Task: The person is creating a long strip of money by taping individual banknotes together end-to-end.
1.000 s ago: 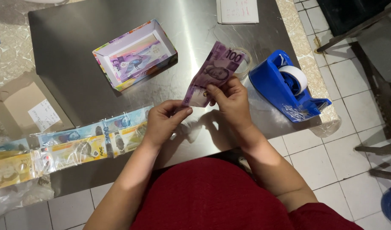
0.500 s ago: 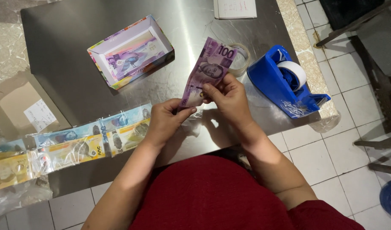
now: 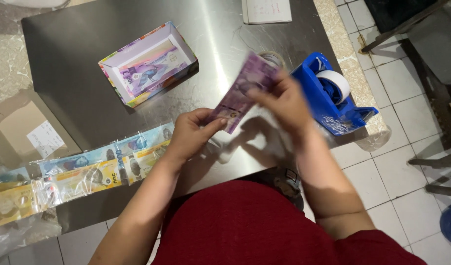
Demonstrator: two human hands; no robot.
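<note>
A purple banknote (image 3: 242,91) is held up over the steel table (image 3: 78,59). My left hand (image 3: 191,135) pinches its lower end. My right hand (image 3: 284,100), blurred by motion, grips its upper right edge. Both hands are above the table's front middle, close to my red shirt.
An open colourful box (image 3: 149,64) with a purple note inside sits at the back left. A strip of banknotes in clear plastic sleeves (image 3: 88,169) runs along the front left. A blue tape dispenser (image 3: 333,93) stands at the right edge, a paper pad (image 3: 267,10) at the back, a cardboard box (image 3: 31,130) on the left.
My right hand has slid up along the banknote towards its upper right edge and is blurred. The left hand still holds the lower end.
</note>
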